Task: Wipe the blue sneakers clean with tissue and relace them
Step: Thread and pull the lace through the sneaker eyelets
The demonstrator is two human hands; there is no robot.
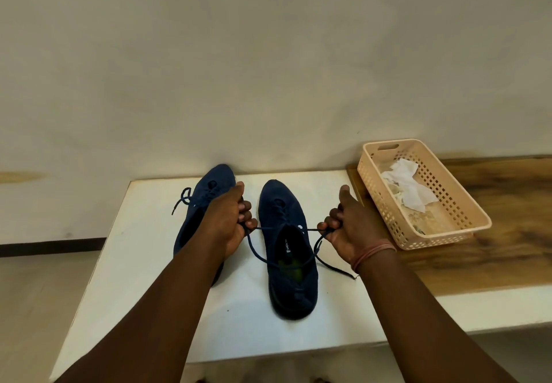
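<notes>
Your left hand (pixel 227 218) and right hand (pixel 348 224) are each closed around one end of the dark blue lace (pixel 280 229), pulled taut across the right-hand blue knit sneaker (pixel 286 248) on the white worktop (pixel 143 233). The other blue sneaker (pixel 206 194) lies just beside it at nine o'clock, partly under your left arm. At two o'clock, the beige perforated plastic basket (pixel 442 203) holds crumpled white tissue (pixel 409 185).

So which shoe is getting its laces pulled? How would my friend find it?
Look at the white table, where two blue sneakers lie side by side. It is the right-hand sneaker, nearer the peach basket. Only this one has its lace stretched sideways between the left hand and right hand.
</notes>
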